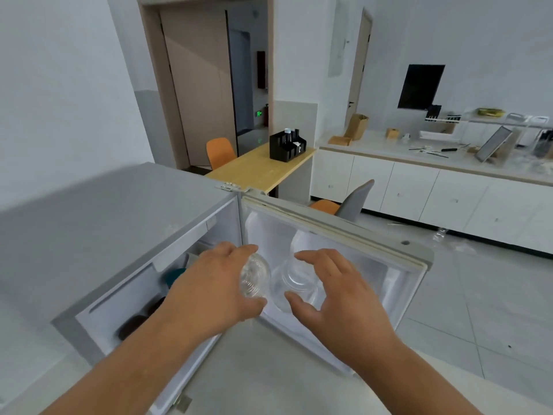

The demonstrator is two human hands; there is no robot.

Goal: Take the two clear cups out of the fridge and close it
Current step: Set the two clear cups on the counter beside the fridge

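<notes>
Left hand point(215, 283) grip clasps one clear cup point(254, 278); right hand point(338, 292) grip spread | second cup point(296, 283) | fridge point(113, 211) open

Around your wooden table point(263, 166): orange chair point(220, 152) behind it, black organizer point(287, 146) on top, white cabinets point(419, 196) to its right, pale tiled floor point(478, 295) below, white walls point(59, 70) behind.

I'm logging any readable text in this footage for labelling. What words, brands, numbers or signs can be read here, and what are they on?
Nothing here can be read with confidence.
Green lit sign by the far doorway: glowing, too small and blurred to read.
Clear cup in the left hand: ridges only, no legible text.
Fridge door: no visible label.
Counter items: too blurred to read.
</notes>
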